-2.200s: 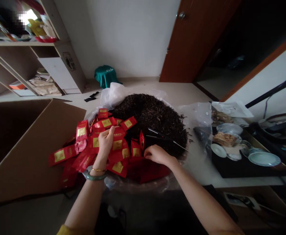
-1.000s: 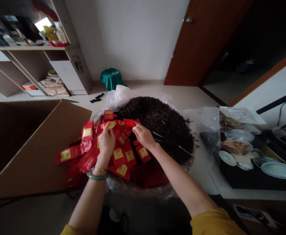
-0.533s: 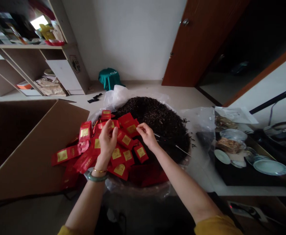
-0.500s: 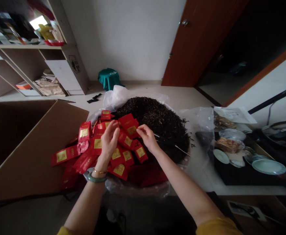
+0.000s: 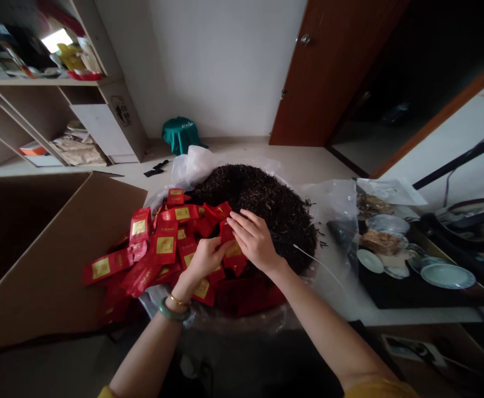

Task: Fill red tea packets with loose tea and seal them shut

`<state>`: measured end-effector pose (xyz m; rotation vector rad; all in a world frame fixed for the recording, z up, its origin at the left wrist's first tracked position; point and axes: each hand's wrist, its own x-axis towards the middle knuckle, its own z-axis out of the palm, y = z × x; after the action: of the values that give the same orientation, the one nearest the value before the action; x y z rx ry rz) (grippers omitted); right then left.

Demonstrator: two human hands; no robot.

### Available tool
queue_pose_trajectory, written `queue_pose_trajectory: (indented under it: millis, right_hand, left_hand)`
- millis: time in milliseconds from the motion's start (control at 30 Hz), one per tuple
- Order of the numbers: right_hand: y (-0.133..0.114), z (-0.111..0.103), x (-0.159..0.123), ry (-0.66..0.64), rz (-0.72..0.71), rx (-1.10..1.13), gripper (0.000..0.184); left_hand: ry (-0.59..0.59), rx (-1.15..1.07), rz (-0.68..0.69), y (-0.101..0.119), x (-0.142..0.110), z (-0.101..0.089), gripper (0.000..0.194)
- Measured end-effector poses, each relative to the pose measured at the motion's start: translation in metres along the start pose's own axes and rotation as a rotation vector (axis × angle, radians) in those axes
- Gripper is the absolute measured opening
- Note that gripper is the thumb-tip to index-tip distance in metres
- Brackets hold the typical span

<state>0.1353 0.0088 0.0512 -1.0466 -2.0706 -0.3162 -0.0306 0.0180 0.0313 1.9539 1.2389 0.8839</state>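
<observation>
In the middle of the view, my left hand (image 5: 206,257) is closed on a small red foil packet (image 5: 226,234), its thumb lying along the packet. The fingers of my right hand (image 5: 255,239) lie close together against the packet's upper right side; its thumb is hidden. Around and under my hands lies a heap of red packets with gold labels (image 5: 165,245). Behind them is a broad mound of dark dried leaves, like loose tea (image 5: 267,193), on clear plastic sheeting (image 5: 198,160). A thin white-tipped cord or stick (image 5: 304,252) lies right of my right hand.
An open cardboard box (image 5: 101,232) stands at the left, close to the packets. On the right, a black tray (image 5: 395,296) carries dishes and bagged dry goods. A teal-covered stool or bin (image 5: 179,135) stands by the wall, near a brown door (image 5: 304,83).
My hands have come together on one red packet. My left hand moved right and down and closed; my right hand turned over the packet's side. The view shifted slightly.
</observation>
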Motion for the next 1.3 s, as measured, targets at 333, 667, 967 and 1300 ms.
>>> queue_pose_trajectory:
  millis: [333,667,967,1300]
  right_hand:
    - [0.003,-0.010,0.001,-0.151,0.107,0.222,0.014]
    - [0.008,0.000,-0.034,-0.284,0.680,0.563,0.022]
    - [-0.007,0.012,-0.051,-0.001,0.954,0.940,0.029]
    - [-0.009,0.012,-0.055,-0.067,1.095,1.500,0.038]
  left_hand:
    - [-0.082,0.351,0.068,-0.004,-0.001,-0.001,0.025]
    - [-0.090,0.596,0.382,-0.010,-0.003,0.006,0.027]
    - [0.138,0.730,0.452,-0.005,-0.008,0.016,0.055]
    - [0.135,0.644,0.524,-0.009,-0.009,0.019,0.049]
